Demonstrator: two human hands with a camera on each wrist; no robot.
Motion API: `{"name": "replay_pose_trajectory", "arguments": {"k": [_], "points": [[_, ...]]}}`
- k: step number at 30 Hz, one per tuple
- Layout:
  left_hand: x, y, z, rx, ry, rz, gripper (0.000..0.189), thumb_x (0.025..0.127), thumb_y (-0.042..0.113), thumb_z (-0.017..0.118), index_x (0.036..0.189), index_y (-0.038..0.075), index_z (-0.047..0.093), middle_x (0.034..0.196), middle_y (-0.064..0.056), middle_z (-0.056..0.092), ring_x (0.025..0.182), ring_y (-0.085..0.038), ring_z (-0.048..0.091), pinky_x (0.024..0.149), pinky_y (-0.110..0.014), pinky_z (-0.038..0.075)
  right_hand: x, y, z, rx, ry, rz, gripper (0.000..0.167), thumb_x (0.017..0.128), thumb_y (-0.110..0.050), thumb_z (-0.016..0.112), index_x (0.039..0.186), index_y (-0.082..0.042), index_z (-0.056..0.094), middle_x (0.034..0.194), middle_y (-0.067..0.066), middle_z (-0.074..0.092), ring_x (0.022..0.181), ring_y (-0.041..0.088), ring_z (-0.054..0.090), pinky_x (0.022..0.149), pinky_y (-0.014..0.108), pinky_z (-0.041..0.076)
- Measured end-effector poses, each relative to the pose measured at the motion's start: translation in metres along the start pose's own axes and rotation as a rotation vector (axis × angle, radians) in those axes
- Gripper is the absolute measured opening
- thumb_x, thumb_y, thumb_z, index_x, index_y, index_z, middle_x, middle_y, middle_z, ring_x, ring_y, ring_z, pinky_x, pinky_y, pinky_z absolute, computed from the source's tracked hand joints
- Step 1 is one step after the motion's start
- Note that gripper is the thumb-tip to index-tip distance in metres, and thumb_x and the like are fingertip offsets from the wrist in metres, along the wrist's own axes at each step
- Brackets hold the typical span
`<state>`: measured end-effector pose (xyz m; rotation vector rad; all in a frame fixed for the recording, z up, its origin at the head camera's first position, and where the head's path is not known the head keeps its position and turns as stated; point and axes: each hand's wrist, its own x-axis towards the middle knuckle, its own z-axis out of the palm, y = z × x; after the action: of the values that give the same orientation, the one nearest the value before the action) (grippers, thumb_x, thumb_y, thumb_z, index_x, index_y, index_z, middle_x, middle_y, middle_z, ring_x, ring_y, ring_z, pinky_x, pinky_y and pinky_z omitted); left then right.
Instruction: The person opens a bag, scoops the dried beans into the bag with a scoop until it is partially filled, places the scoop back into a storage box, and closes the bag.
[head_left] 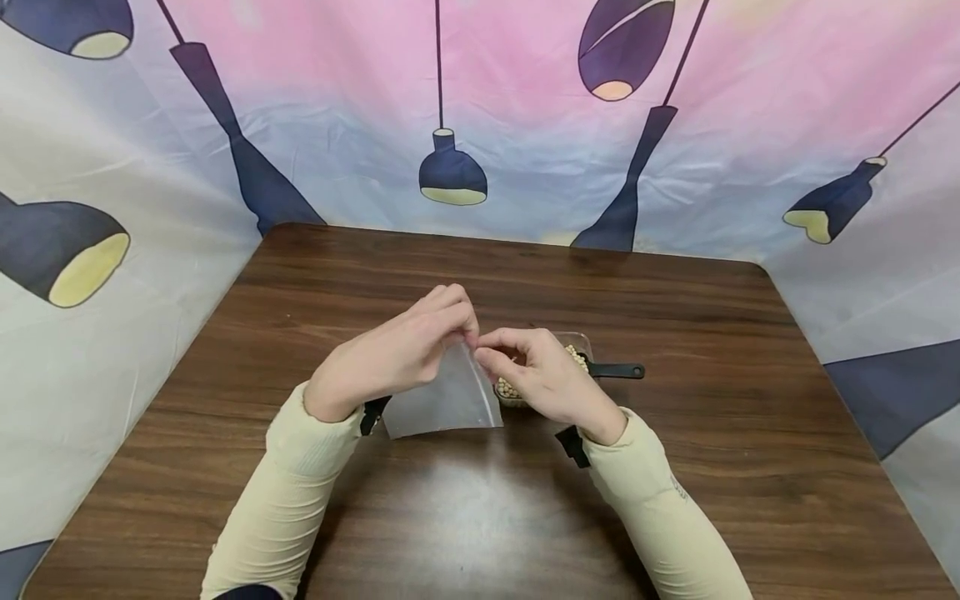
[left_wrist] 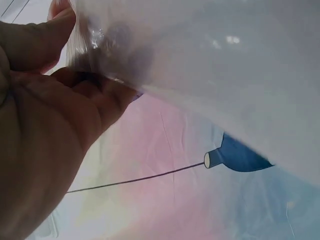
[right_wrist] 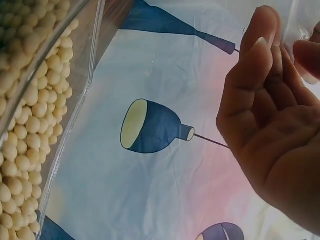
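Observation:
A clear plastic zip bag (head_left: 442, 396) hangs between the two hands above the table, its zip edge slanting down on the right side. My left hand (head_left: 401, 354) pinches its upper corner; in the left wrist view the film bunches between thumb and fingers (left_wrist: 40, 45). At that same corner, my right hand (head_left: 543, 371) holds the bag's edge between thumb and index finger. Bent fingers (right_wrist: 260, 55) show in the right wrist view, with film just beyond them. Behind the right hand stands a clear container (head_left: 577, 340) of pale yellow soybeans (right_wrist: 30, 135), partly hidden.
A black handle (head_left: 618, 371), perhaps a spoon's, sticks out to the right over the container's rim. Everything is on or above a dark wood table (head_left: 712, 350). A cloth backdrop (head_left: 360, 108) printed with lamps hangs behind and at both sides.

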<state>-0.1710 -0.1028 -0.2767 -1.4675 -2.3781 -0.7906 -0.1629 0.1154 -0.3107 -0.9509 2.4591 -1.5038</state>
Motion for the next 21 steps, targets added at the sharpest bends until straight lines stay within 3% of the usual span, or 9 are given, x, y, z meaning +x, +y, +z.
{"name": "replay_pose_trajectory", "arguments": {"k": [5,11,17,21], "points": [[0.0021,0.0006,0.0051,-0.032,-0.019,-0.004,0.031,0.086,-0.020,0.047,0.091,0.009,0.055,0.095,0.002,0.049,0.094,-0.012,0.047,0.083,-0.023,0.041,-0.0002,0.0009,0.0019,-0.077,0.059,0.058,0.013,0.097,-0.018,0.058,0.096,-0.016,0.072,0.073,-0.001,0.059,0.061,0.016,0.050,0.053,0.025,0.039],[0.0022,0.0003,0.0057,-0.054,-0.037,-0.026,0.023,0.090,-0.015,0.054,0.090,0.008,0.056,0.104,-0.001,0.052,0.098,-0.012,0.051,0.084,-0.024,0.044,0.0024,0.0020,0.0042,-0.146,0.113,0.131,0.014,0.091,-0.016,0.053,0.093,-0.017,0.066,0.081,-0.004,0.063,0.065,0.014,0.052,0.058,0.029,0.043],[0.0021,-0.0009,0.0046,-0.048,-0.061,-0.061,0.017,0.091,-0.011,0.058,0.089,0.006,0.061,0.113,-0.007,0.056,0.098,-0.015,0.056,0.084,-0.026,0.046,0.0028,0.0029,0.0040,-0.127,0.138,0.174,0.015,0.089,-0.014,0.052,0.094,-0.015,0.067,0.083,-0.003,0.064,0.068,0.015,0.054,0.061,0.031,0.044],[0.0028,-0.0021,0.0027,-0.037,-0.019,-0.045,0.014,0.090,-0.007,0.064,0.090,0.007,0.066,0.117,-0.006,0.059,0.104,-0.017,0.060,0.086,-0.026,0.048,0.0014,0.0027,0.0044,-0.108,0.161,0.178,0.013,0.090,-0.012,0.053,0.092,-0.015,0.066,0.083,-0.002,0.064,0.069,0.015,0.054,0.062,0.031,0.045]]}}
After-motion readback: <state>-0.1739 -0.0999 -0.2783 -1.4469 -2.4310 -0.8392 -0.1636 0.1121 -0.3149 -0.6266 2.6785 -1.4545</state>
